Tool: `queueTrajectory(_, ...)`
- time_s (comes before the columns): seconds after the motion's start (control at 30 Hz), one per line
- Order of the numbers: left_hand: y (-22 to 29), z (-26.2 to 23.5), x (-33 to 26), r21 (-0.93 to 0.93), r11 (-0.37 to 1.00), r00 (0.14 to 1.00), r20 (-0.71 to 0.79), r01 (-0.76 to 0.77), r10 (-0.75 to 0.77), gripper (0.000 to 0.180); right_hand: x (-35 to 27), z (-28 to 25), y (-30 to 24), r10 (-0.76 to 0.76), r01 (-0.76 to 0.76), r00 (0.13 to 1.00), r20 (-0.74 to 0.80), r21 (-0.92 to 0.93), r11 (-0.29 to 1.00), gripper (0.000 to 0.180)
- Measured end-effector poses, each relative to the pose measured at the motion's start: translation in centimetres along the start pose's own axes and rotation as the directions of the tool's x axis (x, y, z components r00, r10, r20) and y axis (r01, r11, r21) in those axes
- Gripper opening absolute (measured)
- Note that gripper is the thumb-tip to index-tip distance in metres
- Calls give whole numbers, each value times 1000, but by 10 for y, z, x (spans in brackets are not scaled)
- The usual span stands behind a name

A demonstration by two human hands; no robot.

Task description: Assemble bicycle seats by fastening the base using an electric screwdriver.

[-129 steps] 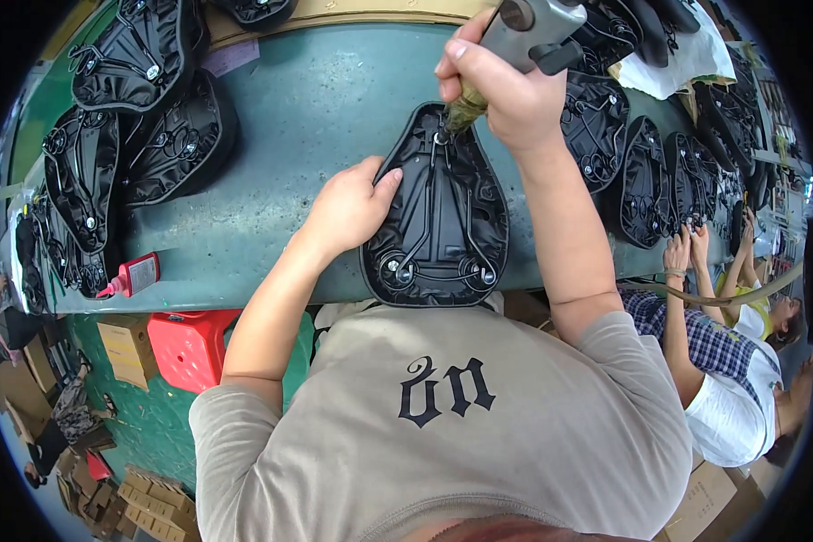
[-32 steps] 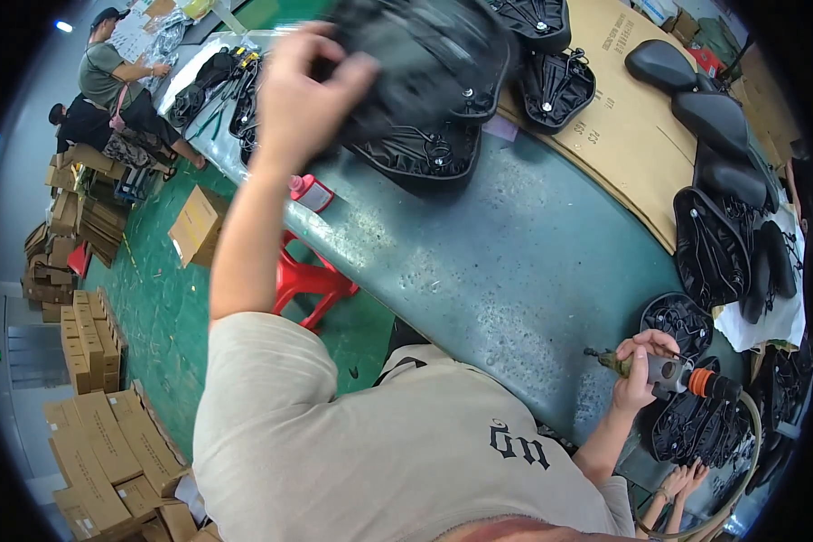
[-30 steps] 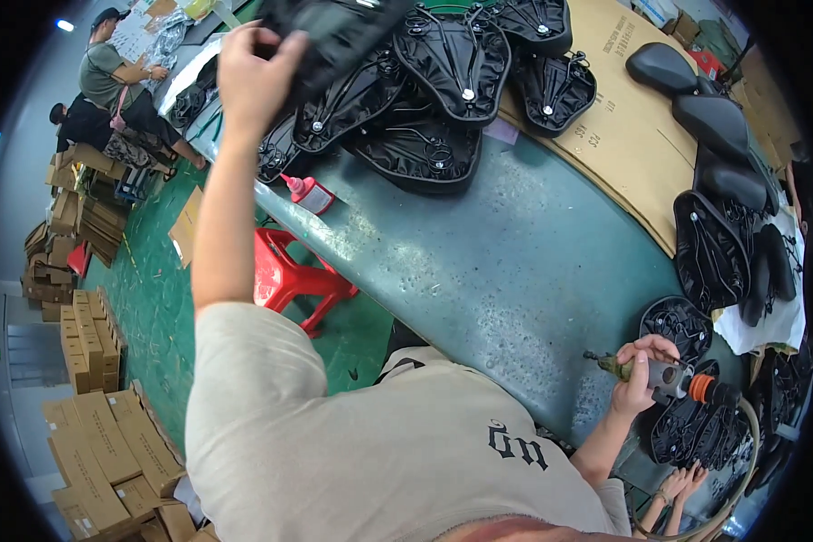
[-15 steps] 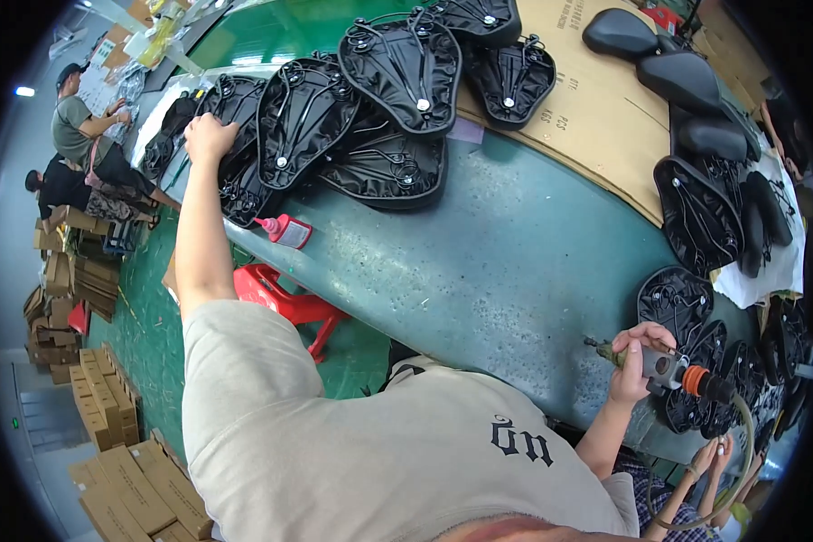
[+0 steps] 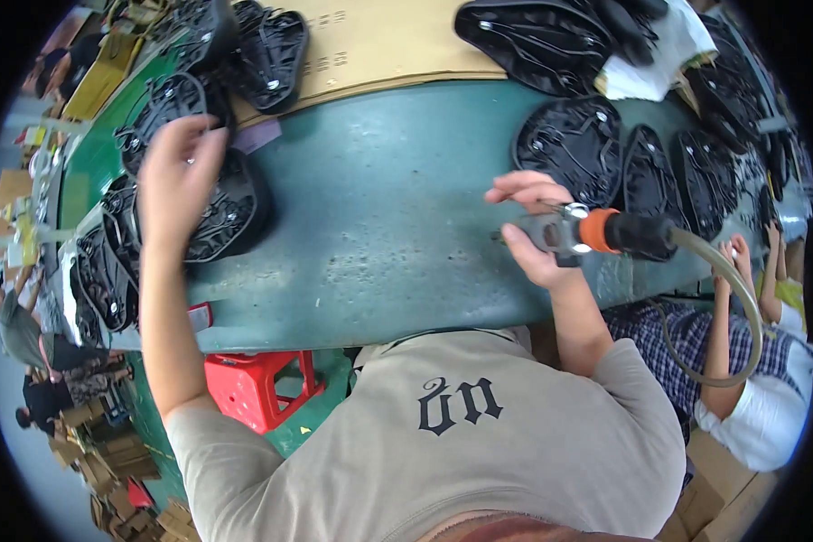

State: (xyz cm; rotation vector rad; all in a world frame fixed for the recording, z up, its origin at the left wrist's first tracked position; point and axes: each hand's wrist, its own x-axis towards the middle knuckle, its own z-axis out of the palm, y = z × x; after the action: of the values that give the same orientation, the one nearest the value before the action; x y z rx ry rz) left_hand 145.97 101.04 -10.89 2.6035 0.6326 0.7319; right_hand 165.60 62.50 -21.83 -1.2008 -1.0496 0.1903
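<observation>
My left hand (image 5: 176, 176), blurred by motion, is over a group of black bicycle saddles (image 5: 235, 217) lying underside up at the table's left. Its thumb stands apart from the fingers, and I see nothing between them. My right hand (image 5: 537, 235) holds an air screwdriver (image 5: 560, 232) with a grey body and an orange ring, above the table. The tip of the tool points left; fingers hide part of it. Behind my right hand lies another upturned saddle (image 5: 571, 149). A red bottle (image 5: 200, 316) is partly hidden by my left forearm.
A clear hose (image 5: 752, 316) loops from the tool at the right. Cardboard (image 5: 379, 41) covers the table's far side, with more saddles (image 5: 537, 41) on it. A red stool (image 5: 253, 388) stands by the table's front edge. Another person's arms (image 5: 721, 307) are close at the right.
My view has swung to the right. My left hand has shifted over the saddles, its fingers now farther apart. The air screwdriver stays in my right hand, now turned more level.
</observation>
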Motion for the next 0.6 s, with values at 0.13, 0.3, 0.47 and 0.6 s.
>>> queueTrajectory(0.13, 91, 165, 11, -309, 948, 915, 357, -75, 189, 26, -17, -10, -16, 120, -113, 992, -46, 125, 986, 39)
queueTrajectory(0.3, 186, 314, 47, -511, 858, 896, 404, 52, 186, 44, -22, -30, -77, 86, -69, 988, -130, 130, 989, 41)
queueTrajectory(0.47, 177, 347, 60, -411, 909, 804, 516, -72, 297, 36, -21, -46, -112, -6, 6, 962, -273, -2, 1000, 41)
queueTrajectory(0.6, 156, 288, 10, -411, 885, 752, 508, -218, 421, 31, -12, -61, -134, -101, 63, 935, -340, -120, 991, 41)
